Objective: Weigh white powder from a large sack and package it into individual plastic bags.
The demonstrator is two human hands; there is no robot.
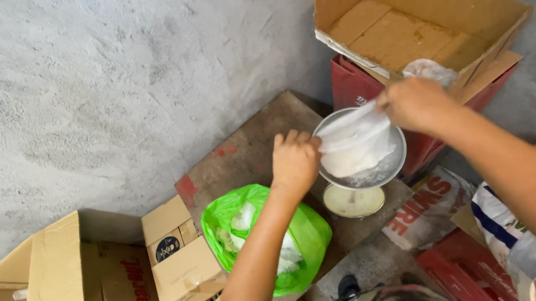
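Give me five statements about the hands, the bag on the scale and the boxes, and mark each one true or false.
1. Both hands grip a clear plastic bag of white powder. True: the left hand holds its left edge, the right hand its top right.
2. The bag rests on the round metal pan of a scale. True.
3. The green bag is tied shut. False: it lies open, with white pieces showing inside.
4. The open cardboard box at the top right is full of bottles. False: it looks empty.
5. The scale stands on bare grass. False: it sits on a worn brown board beside a grey wall.
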